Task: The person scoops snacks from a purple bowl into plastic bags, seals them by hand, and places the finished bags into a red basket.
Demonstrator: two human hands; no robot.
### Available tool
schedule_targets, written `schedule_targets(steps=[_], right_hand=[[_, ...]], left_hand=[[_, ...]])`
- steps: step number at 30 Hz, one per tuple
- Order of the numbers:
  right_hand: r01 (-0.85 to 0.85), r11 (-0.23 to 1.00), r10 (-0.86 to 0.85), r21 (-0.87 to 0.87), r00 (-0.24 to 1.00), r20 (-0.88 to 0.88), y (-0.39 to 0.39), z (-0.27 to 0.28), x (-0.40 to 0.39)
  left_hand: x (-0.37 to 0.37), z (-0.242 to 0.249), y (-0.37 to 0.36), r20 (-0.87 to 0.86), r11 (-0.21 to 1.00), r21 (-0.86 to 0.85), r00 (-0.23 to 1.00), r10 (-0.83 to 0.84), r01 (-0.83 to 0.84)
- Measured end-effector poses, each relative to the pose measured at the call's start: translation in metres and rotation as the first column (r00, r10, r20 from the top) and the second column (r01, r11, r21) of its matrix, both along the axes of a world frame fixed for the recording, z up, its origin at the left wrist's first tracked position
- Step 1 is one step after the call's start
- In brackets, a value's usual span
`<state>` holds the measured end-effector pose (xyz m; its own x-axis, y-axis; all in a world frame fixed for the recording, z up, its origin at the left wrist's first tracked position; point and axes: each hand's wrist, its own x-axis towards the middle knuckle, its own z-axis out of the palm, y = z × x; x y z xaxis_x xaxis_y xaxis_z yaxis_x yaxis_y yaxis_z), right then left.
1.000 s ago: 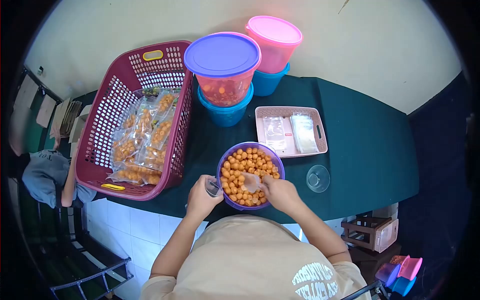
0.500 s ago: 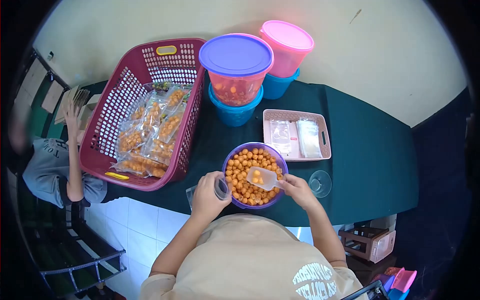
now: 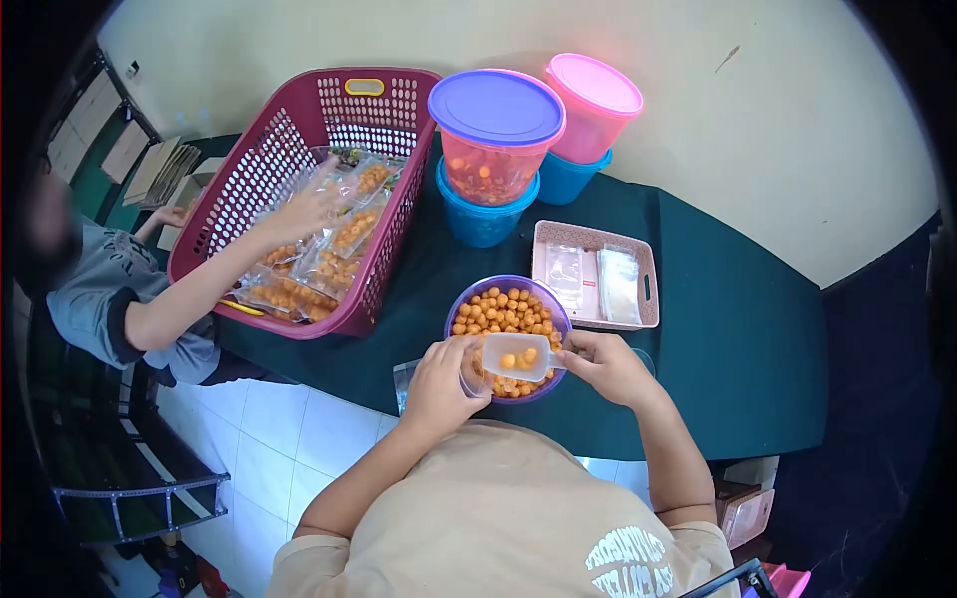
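My left hand (image 3: 441,387) is closed around a clear cup (image 3: 476,373), tilted at the near left side of a purple tub (image 3: 561,296). Round orange snack balls (image 3: 503,311) fill the tub. Over them, my right hand (image 3: 610,369) grips the handle of a translucent white scoop (image 3: 511,344). A few balls lie in the scoop, and its front edge is at the cup's mouth. How much the cup contains is hard to make out. A piece of clear plastic (image 3: 403,383) shows beside my left hand, partly hidden by it.
Left stands a maroon basket (image 3: 367,289) of bagged snacks (image 3: 334,269); a co-worker's hand (image 3: 314,204) reaches into it. Behind the tub are a purple-lidded container (image 3: 498,110) and a pink-lidded one (image 3: 595,90), each on a blue tub. A pink tray (image 3: 598,321) holds clear bags (image 3: 619,284).
My right hand has lifted the scoop toward the cup, and my left hand has brought the cup rightward to it. The co-worker's arm has moved into the basket. The view has shifted slightly.
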<state>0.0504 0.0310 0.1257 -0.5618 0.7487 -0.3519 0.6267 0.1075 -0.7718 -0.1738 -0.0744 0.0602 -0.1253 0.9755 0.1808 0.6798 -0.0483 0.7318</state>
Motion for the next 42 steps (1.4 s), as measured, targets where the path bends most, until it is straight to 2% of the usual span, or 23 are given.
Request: schedule_targets(steps=[3, 5, 10, 12, 14, 15, 17, 18, 20, 21, 23, 24, 25, 26, 27, 29, 31, 32, 33, 35, 38, 41, 42], right_hand=[[-0.064, 0.998, 0.064, -0.005, 0.998, -0.026, 0.0, 0.008, 0.0], [-0.092, 0.987, 0.088, 0.13, 0.995, 0.036, -0.002, 0.011, -0.001], [-0.17, 0.958, 0.137, 0.229, 0.978, 0.155, -0.004, 0.038, -0.009], [-0.198, 0.949, 0.15, 0.244, 0.968, 0.201, -0.007, 0.051, -0.013], [-0.26, 0.886, 0.153, 0.385, 0.945, 0.288, -0.013, 0.062, -0.018], [-0.259, 0.885, 0.151, 0.388, 0.946, 0.287, -0.016, 0.07, -0.021], [-0.465, 0.715, 0.253, 0.522, 0.868, 0.426, -0.022, 0.085, -0.026], [-0.463, 0.716, 0.251, 0.523, 0.869, 0.425, -0.025, 0.09, -0.028], [-0.527, 0.474, 0.33, 0.705, 0.849, 0.412, -0.03, 0.097, -0.03], [-0.523, 0.477, 0.325, 0.706, 0.851, 0.411, -0.032, 0.104, -0.029], [-0.403, 0.423, 0.243, 0.812, 0.913, 0.327, -0.034, 0.115, -0.027], [-0.403, 0.423, 0.243, 0.812, 0.913, 0.327, -0.032, 0.116, -0.025], [-0.396, 0.508, 0.123, 0.765, 0.912, 0.391, -0.029, 0.115, -0.023], [-0.372, 0.589, 0.006, 0.718, 0.89, 0.456, -0.025, 0.113, -0.021], [-0.367, 0.588, 0.005, 0.721, 0.893, 0.451, -0.02, 0.094, -0.016], [-0.426, 0.622, 0.066, 0.657, 0.865, 0.498, -0.008, 0.023, -0.008], [-0.362, 0.768, 0.045, 0.529, 0.854, 0.519, -0.011, -0.026, -0.007], [-0.275, 0.824, 0.003, 0.495, 0.876, 0.483, -0.014, -0.05, -0.008], [-0.183, 0.871, -0.046, 0.456, 0.893, 0.447, -0.02, -0.069, -0.011], [-0.036, 0.911, -0.133, 0.411, 0.918, 0.374, -0.033, -0.099, -0.018], [0.046, 0.92, -0.205, 0.39, 0.903, 0.376, -0.044, -0.088, -0.031], [0.007, 0.901, -0.166, 0.434, 0.929, 0.331, -0.043, -0.086, -0.029], [-0.048, 0.905, -0.13, 0.422, 0.914, 0.384, -0.044, -0.083, -0.032]], left_hand=[[0.002, 0.005, -0.002, 0.004, 1.0, -0.001, 1.0, -0.005, 0.005], [0.005, 0.008, -0.004, 0.016, 1.0, -0.012, 1.0, -0.011, 0.011], [0.01, 0.014, -0.004, 0.018, 0.999, -0.014, 0.999, -0.032, 0.032], [0.012, 0.019, -0.004, 0.126, 0.996, -0.084, 0.992, -0.009, 0.019], [0.012, 0.024, -0.004, 0.153, 0.996, -0.081, 0.988, -0.024, 0.036], [0.011, 0.026, -0.003, 0.18, 0.995, -0.081, 0.983, -0.035, 0.05], [0.01, 0.029, 0.0, 0.217, 0.991, -0.094, 0.974, -0.069, 0.092], [0.009, 0.03, 0.001, 0.257, 0.985, -0.11, 0.961, -0.101, 0.132], [0.003, 0.028, 0.006, 0.308, 0.987, -0.045, 0.942, -0.134, 0.155], [0.0, 0.025, 0.008, 0.358, 0.985, 0.021, 0.919, -0.168, 0.171], [-0.011, 0.017, 0.011, 0.418, 0.99, 0.002, 0.899, -0.129, 0.141], [-0.018, 0.014, 0.012, 0.476, 0.994, -0.021, 0.876, -0.083, 0.106], [-0.024, 0.012, 0.011, 0.474, 0.994, -0.018, 0.877, -0.083, 0.104], [-0.03, 0.01, 0.01, 0.403, 0.998, -0.043, 0.915, -0.016, 0.036], [-0.037, 0.007, 0.007, 0.325, 0.997, -0.065, 0.944, 0.051, -0.032], [-0.048, -0.014, 0.005, 0.317, 0.997, -0.053, 0.946, 0.073, -0.059], [-0.054, -0.024, 0.0, 0.216, 0.982, -0.133, 0.963, 0.163, -0.136], [-0.057, -0.034, -0.001, 0.152, 0.974, -0.178, 0.974, 0.166, -0.138], [-0.057, -0.038, -0.004, 0.149, 0.973, -0.179, 0.974, 0.17, -0.143], [-0.052, -0.043, -0.004, 0.101, 0.927, -0.352, 0.98, 0.174, -0.128], [-0.05, -0.055, -0.005, 0.22, 0.937, -0.348, 0.97, 0.1, -0.018], [-0.047, -0.048, -0.005, 0.24, 0.939, -0.338, 0.97, 0.026, 0.058], [-0.047, -0.047, -0.006, 0.255, 0.936, -0.341, 0.967, 0.006, 0.084]])
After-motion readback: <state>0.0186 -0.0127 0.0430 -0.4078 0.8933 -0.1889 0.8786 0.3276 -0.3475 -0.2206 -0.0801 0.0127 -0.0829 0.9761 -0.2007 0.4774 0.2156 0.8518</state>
